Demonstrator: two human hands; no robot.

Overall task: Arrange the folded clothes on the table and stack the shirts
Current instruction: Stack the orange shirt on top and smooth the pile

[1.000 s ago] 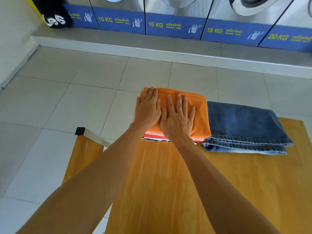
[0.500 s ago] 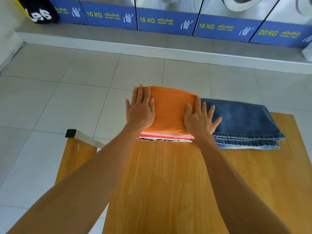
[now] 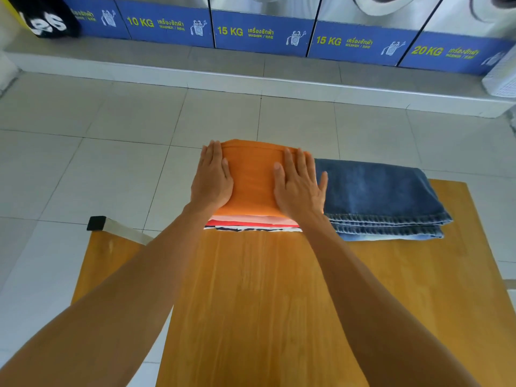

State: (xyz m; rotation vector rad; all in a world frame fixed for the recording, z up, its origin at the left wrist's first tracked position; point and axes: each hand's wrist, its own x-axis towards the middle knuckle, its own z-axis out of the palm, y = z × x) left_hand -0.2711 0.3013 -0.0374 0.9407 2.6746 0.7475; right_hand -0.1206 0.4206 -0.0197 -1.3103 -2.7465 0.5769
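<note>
A folded orange shirt [image 3: 252, 177] tops a small stack at the far edge of the wooden table [image 3: 265, 303]. Under it show the edges of a pink and red shirt and a white shirt with dark marks [image 3: 251, 226]. My left hand [image 3: 212, 177] lies flat along the stack's left side, fingers together. My right hand [image 3: 300, 182] lies flat on its right side, fingers slightly spread, little finger near the folded blue jeans [image 3: 377, 196] right of the stack. Neither hand grips anything.
A metal table leg with a black cap [image 3: 111, 226] sticks out at the table's left corner. Beyond the table lies a tiled floor [image 3: 111, 163], a raised step and a row of washing machines [image 3: 265, 32]. A black bag [image 3: 47, 18] sits far left.
My hands started side by side on top of the orange shirt, then slid apart to its left and right sides. The view shifted slightly.
</note>
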